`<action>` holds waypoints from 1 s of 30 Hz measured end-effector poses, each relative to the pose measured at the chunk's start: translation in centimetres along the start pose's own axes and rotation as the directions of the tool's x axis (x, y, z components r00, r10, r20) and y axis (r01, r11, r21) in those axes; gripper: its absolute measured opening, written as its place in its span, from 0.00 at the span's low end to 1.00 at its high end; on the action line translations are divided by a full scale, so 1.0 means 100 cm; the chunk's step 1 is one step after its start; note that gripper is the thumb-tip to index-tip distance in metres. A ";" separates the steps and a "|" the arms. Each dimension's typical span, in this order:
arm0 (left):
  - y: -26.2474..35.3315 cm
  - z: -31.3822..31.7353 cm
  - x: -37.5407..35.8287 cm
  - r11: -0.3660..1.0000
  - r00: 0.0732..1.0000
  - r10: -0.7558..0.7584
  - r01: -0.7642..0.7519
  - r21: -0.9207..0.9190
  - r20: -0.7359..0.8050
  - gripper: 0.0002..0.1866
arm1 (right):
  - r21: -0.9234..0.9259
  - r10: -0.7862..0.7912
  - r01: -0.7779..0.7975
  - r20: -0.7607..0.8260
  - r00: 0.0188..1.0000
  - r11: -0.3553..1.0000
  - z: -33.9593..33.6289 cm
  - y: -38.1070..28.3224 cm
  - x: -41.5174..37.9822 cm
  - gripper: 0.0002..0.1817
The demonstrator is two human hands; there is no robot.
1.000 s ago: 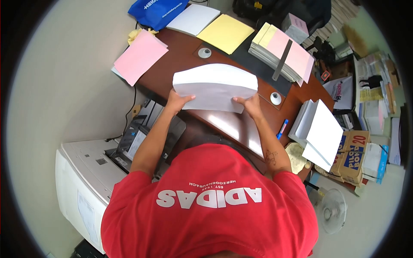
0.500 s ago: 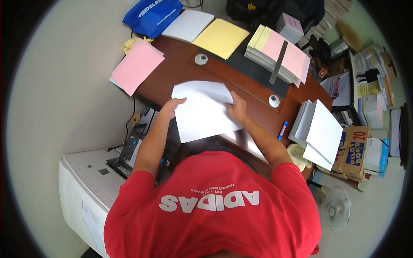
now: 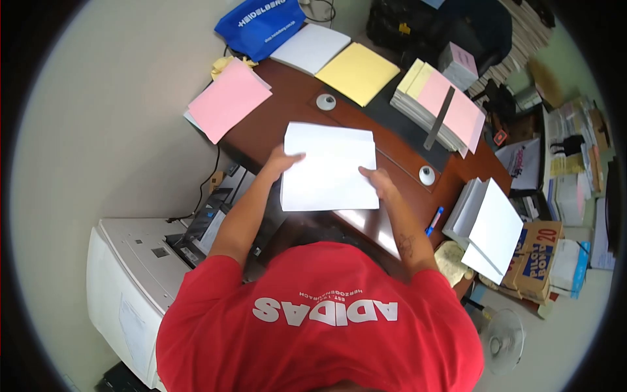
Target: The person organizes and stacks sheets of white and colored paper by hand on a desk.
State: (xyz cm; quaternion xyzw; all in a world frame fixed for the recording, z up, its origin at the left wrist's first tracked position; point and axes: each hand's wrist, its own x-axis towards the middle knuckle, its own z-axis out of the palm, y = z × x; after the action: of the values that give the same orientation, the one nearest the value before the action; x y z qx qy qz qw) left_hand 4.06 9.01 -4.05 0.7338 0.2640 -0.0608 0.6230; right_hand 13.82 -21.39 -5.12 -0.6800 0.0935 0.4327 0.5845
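A stack of white paper sheets is held level over the front part of the brown desk. My left hand grips its left edge, the thumb lying on the top sheet and the fingers hidden beneath. On the right edge, my right hand holds the same way, thumb on top. The sheets' edges look nearly lined up, with a slight step along the far edge.
Pink sheets, a yellow stack, and a pink-topped pile with a metal ruler lie farther back. At right are a white paper stack and a blue marker. A printer stands at left.
The paper's far part was curled and its sheets skewed; now the stack lies flat and squarer between my hands. My right hand has moved down along its edge. The camera view has shifted slightly.
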 end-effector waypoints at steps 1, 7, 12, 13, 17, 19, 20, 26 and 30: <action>-0.001 -0.009 -0.010 0.979 0.962 -0.198 0.204 -0.011 0.186 0.25 | 0.036 -0.013 0.016 -0.073 0.997 0.999 0.001 0.004 0.005 0.32; -0.040 -0.024 -0.005 0.814 0.842 -0.444 0.522 -0.254 0.308 0.25 | -0.796 -0.581 0.292 -0.089 0.809 0.530 0.029 0.007 -0.029 0.21; -0.039 0.007 -0.037 0.983 0.983 -0.183 0.184 0.017 -0.026 0.27 | -0.891 -0.532 0.273 0.042 0.846 0.363 0.007 -0.011 -0.016 0.24; -0.032 0.017 -0.050 0.961 0.987 -0.010 0.055 0.273 -0.162 0.26 | -0.739 -0.381 0.264 0.010 0.925 0.620 0.000 -0.016 -0.002 0.22; -0.027 0.030 -0.074 0.833 0.919 0.333 -0.181 0.523 -0.212 0.27 | -0.628 -0.090 -0.002 -0.115 0.989 0.778 0.017 -0.052 -0.030 0.20; -0.016 0.035 -0.080 0.826 0.942 0.257 -0.099 0.555 -0.215 0.29 | -0.906 -0.331 -0.002 -0.156 0.931 0.423 0.023 -0.039 -0.029 0.23; -0.018 0.032 -0.070 0.824 0.945 0.254 -0.100 0.557 -0.206 0.29 | -0.904 -0.325 -0.009 -0.163 0.932 0.428 0.021 -0.033 -0.030 0.23; -0.015 -0.009 -0.020 0.775 0.858 -0.429 0.511 -0.372 0.283 0.24 | -0.945 -0.625 0.309 0.176 0.761 0.110 0.027 -0.012 -0.046 0.19; -0.016 0.018 -0.036 0.872 0.917 -0.396 0.393 -0.293 0.052 0.21 | -0.942 -0.406 0.153 0.019 0.914 0.300 0.037 -0.055 -0.050 0.21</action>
State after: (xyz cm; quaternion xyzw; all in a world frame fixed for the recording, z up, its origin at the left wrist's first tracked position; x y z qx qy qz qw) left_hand 0.68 6.32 -4.38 0.5628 0.4172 -0.1426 0.6992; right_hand 12.44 -18.41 2.55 -0.9381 -0.2234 0.2198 0.1477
